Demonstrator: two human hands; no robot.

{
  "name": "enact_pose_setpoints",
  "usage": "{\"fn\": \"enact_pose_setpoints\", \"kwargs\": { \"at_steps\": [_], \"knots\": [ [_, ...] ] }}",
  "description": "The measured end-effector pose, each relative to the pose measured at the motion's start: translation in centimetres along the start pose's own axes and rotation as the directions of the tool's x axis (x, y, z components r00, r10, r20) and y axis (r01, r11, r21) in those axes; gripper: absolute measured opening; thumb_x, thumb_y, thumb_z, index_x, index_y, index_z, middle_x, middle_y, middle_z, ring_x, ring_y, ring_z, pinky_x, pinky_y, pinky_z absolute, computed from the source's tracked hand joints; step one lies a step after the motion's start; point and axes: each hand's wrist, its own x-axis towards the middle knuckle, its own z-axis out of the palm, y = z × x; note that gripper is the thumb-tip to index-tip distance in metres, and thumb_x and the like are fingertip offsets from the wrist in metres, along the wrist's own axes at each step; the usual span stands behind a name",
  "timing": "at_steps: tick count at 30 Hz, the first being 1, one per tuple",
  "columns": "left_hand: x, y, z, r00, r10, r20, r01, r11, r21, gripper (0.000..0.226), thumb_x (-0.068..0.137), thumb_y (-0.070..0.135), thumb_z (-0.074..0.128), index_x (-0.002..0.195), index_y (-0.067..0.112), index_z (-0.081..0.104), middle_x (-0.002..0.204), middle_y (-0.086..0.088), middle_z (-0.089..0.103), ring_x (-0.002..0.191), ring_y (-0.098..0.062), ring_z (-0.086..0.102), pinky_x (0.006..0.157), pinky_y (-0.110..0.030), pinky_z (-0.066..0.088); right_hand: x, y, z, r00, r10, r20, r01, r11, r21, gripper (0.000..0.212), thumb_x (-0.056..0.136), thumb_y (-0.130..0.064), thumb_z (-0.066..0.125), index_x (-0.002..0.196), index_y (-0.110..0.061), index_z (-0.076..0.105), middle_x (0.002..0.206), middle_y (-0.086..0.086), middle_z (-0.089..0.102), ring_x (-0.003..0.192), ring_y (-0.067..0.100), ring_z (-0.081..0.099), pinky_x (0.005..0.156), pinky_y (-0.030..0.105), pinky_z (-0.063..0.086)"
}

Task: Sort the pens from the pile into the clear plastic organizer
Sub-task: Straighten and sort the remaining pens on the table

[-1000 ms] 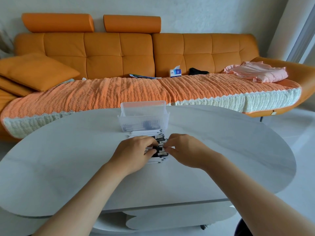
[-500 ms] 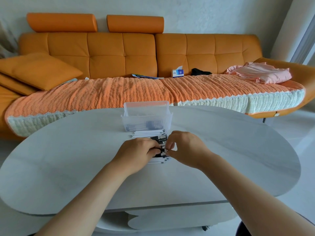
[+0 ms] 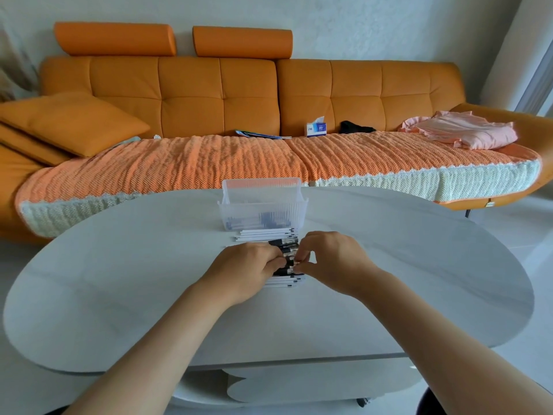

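Pens (image 3: 264, 235) lie crosswise between the left grip (image 3: 247, 265) and right grip (image 3: 329, 259), both pinching the pile (clear organizer (image 3: 260, 188) sits just beyond them, nearer neither).

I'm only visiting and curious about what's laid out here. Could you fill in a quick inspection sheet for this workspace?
Surface: pale grey oval table.
Job's things: pens, white and black, piled just in front of the clear plastic organizer, which holds some dark pens.
Clutter: nothing seen on the table.
Hands: left hand and right hand meet over the pile, the left hand's fingers curled on pens, the right hand's fingers pinching pens.
Cables: nothing seen.
Surroundings: orange sofa with a knitted throw, cushion, tissue box and pink cloth.
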Motion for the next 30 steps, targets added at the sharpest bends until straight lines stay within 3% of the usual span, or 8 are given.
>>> {"fn": "enact_pose_setpoints", "kwargs": {
  "at_steps": [4,6,9,11,14,20,25,30],
  "knots": [
    [-0.45,0.13,-0.25,0.998,0.042,-0.035,-0.042,0.999,0.014,0.015,0.091,0.042,0.06,0.103,0.036,0.054,0.092,0.018,0.062,0.085,-0.01,0.06,0.066,-0.028,0.044,-0.07,-0.34,-0.02,1.0,0.004,-0.015,-0.004,1.0,0.007,0.01,0.083,-0.038,0.072,0.087,-0.031,0.066,0.088,-0.017,0.059,0.076,0.007,0.05,0.063,0.025,0.038],
    [-0.41,0.11,-0.27,0.999,0.025,-0.039,-0.024,1.0,0.015,0.009,0.094,0.04,0.056,0.101,0.035,0.057,0.088,0.018,0.06,0.083,-0.011,0.059,0.066,-0.028,0.042,-0.06,-0.31,0.05,1.0,0.0,-0.015,0.0,1.0,0.011,0.012,0.083,-0.039,0.073,0.088,-0.031,0.065,0.089,-0.016,0.061,0.076,0.007,0.05,0.064,0.025,0.039],
    [-0.18,0.0,-0.09,1.0,-0.005,-0.003,0.005,1.0,0.014,0.022,0.099,0.04,0.045,0.082,0.03,0.055,0.082,0.012,0.059,0.081,-0.016,0.058,0.067,-0.031,0.043,-0.08,-0.26,0.11,1.0,-0.02,-0.015,0.02,1.0,0.02,0.012,0.084,-0.04,0.072,0.087,-0.031,0.065,0.09,-0.016,0.063,0.073,0.005,0.049,0.061,0.019,0.037],
    [-0.2,0.08,-0.11,1.0,-0.004,0.012,0.004,1.0,-0.002,0.023,0.099,0.041,0.045,0.081,0.03,0.054,0.081,0.011,0.058,0.081,-0.017,0.059,0.067,-0.031,0.043,-0.14,-0.22,0.13,0.999,-0.034,-0.012,0.034,0.999,0.023,0.012,0.085,-0.04,0.071,0.088,-0.031,0.065,0.09,-0.015,0.063,0.071,0.006,0.048,0.059,0.017,0.035],
    [-0.34,0.08,-0.3,1.0,0.013,-0.015,-0.013,1.0,0.009,0.017,0.093,0.048,0.054,0.1,0.033,0.057,0.084,0.016,0.059,0.08,-0.009,0.057,0.066,-0.029,0.043,-0.13,-0.1,0.12,0.999,-0.033,0.0,0.033,0.999,0.035,0.011,0.087,-0.04,0.069,0.091,-0.03,0.067,0.091,-0.013,0.064,0.071,0.007,0.048,0.064,0.026,0.042],
    [-0.22,-0.1,-0.07,0.999,-0.03,0.015,0.029,0.999,0.043,0.027,0.1,0.042,0.041,0.08,0.029,0.055,0.079,0.011,0.058,0.079,-0.016,0.057,0.067,-0.032,0.043,-0.08,-0.26,0.12,0.999,-0.046,0.028,0.046,0.999,0.009,0.015,0.09,-0.043,0.065,0.094,-0.03,0.07,0.094,-0.011,0.065,0.079,0.01,0.054,0.069,0.03,0.046],
    [-0.35,0.12,-0.07,1.0,-0.009,0.001,0.009,0.999,0.051,0.016,0.093,0.048,0.054,0.099,0.033,0.055,0.085,0.013,0.06,0.079,-0.012,0.057,0.066,-0.029,0.044,-0.16,-0.31,0.04,0.998,-0.058,0.037,0.058,0.998,0.0,0.013,0.09,-0.041,0.065,0.095,-0.03,0.07,0.095,-0.011,0.065,0.084,0.012,0.057,0.073,0.033,0.048],
    [-0.16,-0.06,0.16,0.998,-0.05,0.041,0.047,0.997,0.065,0.026,0.099,0.043,0.04,0.09,0.029,0.06,0.087,0.009,0.063,0.082,-0.017,0.056,0.068,-0.031,0.042,-0.23,-0.34,-0.06,0.997,-0.067,0.023,0.067,0.998,0.002,0.015,0.091,-0.042,0.064,0.094,-0.03,0.07,0.094,-0.011,0.065,0.081,0.011,0.056,0.069,0.032,0.048]
  ]
}}
